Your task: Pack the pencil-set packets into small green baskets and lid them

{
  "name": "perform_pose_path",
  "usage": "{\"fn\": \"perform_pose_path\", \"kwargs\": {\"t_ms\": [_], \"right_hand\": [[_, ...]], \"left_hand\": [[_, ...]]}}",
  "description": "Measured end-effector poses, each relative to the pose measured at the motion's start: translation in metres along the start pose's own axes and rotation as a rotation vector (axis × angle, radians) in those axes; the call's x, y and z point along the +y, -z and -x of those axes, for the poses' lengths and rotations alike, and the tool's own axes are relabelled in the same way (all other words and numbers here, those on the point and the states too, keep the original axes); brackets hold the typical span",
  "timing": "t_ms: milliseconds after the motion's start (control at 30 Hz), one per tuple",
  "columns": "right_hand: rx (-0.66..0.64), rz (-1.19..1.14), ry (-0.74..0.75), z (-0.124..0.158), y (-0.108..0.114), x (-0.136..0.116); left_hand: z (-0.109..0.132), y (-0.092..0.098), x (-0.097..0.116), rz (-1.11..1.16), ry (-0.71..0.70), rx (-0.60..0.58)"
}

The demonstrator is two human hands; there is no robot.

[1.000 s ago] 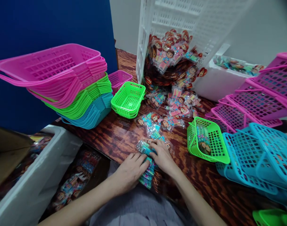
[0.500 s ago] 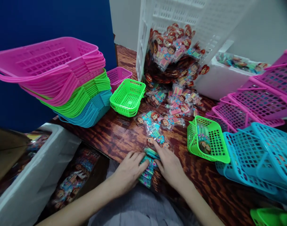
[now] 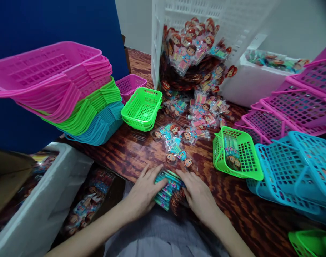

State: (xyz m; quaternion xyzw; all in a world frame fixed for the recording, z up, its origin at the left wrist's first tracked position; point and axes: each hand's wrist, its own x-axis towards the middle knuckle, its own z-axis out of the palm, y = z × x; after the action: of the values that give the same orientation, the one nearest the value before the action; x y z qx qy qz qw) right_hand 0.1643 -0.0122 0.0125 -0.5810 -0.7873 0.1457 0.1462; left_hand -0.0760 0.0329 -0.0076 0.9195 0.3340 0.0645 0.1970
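At the table's near edge lies a row of small clear packets (image 3: 165,194) with blue-green dolls, stacked overlapping. My left hand (image 3: 144,189) holds its left side, thumb on top and fingers along the far left. On the right side, my right hand (image 3: 199,191) grips the row with its fingers at the far right end; part of the row is hidden under it. Just beyond my hands are loose doll packets (image 3: 176,146) on the table. A green basket (image 3: 237,153) to the right holds a similar row of packets.
A green basket (image 3: 143,110) stands behind, beside a pink basket (image 3: 132,85). Nested pink, green and blue baskets (image 3: 71,92) rise at the left. A tipped white crate (image 3: 158,53) spills packets. Filled pink (image 3: 294,107) and blue baskets (image 3: 294,175) crowd the right. Foam box (image 3: 50,196) at lower left.
My right hand has come back from the loose packets with its pointing finger and now lies along the row's right side. My left hand stays on the row. The view has shifted slightly.
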Motion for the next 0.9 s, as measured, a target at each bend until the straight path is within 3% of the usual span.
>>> {"fn": "perform_pose_path", "kwargs": {"t_ms": [300,500,667,733,833,900], "right_hand": [[-0.010,-0.179,-0.042,-0.009,-0.001,0.008],[-0.040,-0.171,-0.022,-0.031,0.000,-0.004],[-0.214,-0.391,-0.036,-0.057,0.008,0.012],[-0.125,-0.346,-0.146,-0.071,0.007,0.028],[0.116,-0.029,-0.296,-0.088,-0.003,0.047],[0.130,0.102,-0.324,-0.093,-0.011,0.057]], "left_hand": [[-0.003,0.005,0.002,0.006,-0.048,-0.023],[-0.014,0.012,0.007,-0.088,-0.098,0.017],[-0.026,0.029,0.007,-0.132,-0.211,-0.112],[-0.029,0.034,0.006,-0.108,-0.193,-0.130],[-0.029,0.034,0.006,-0.075,-0.187,-0.124],[-0.028,0.032,0.006,-0.069,-0.189,-0.117]]}}
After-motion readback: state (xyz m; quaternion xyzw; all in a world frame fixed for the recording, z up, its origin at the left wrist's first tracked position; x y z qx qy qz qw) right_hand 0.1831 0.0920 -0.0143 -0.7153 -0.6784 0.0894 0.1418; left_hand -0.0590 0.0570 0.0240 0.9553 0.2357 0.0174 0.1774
